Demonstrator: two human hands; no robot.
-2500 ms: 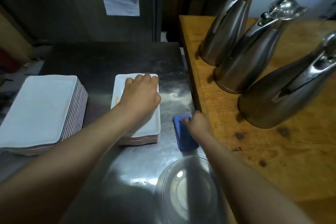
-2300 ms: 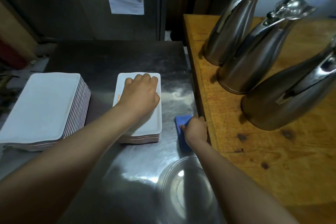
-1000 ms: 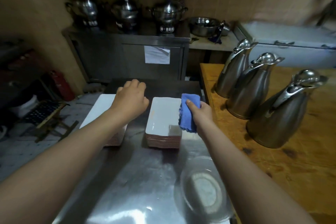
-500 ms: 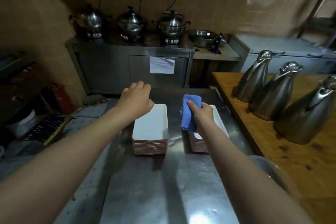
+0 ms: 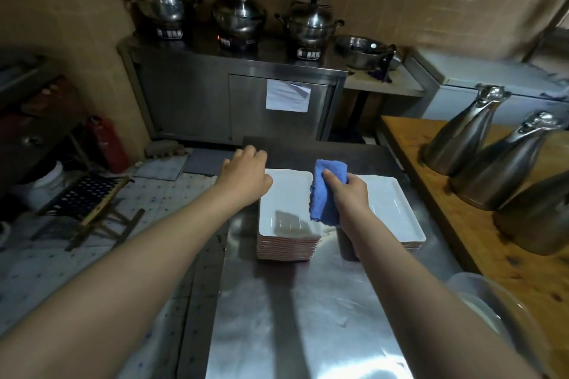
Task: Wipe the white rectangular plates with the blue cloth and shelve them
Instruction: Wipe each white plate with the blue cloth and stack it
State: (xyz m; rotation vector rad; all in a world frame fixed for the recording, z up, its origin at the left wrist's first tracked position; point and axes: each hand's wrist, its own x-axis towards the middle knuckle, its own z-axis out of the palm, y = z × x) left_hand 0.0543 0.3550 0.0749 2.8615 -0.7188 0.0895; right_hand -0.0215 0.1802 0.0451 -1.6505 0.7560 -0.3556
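- The tabletop (image 5: 308, 317) is flat grey metal, smooth and shiny.
- Two piles of white plates sit on it side by side: a tall stack (image 5: 286, 215) and a low stack (image 5: 391, 206). The plates are hard and glossy, long, with round corners and raised rims.
- The left hand (image 5: 246, 175) has come off the plates. It hovers over the tall stack's far left corner, fingers loosely curled, holding nothing.
- The right hand (image 5: 348, 197) has lifted the cloth (image 5: 326, 191) off the tabletop. Its fingers and thumb pinch it above the gap between the stacks.
- The cloth is blue, soft, fuzzy and folded. Wiping looks ready to start; I think no plate is shelved yet.
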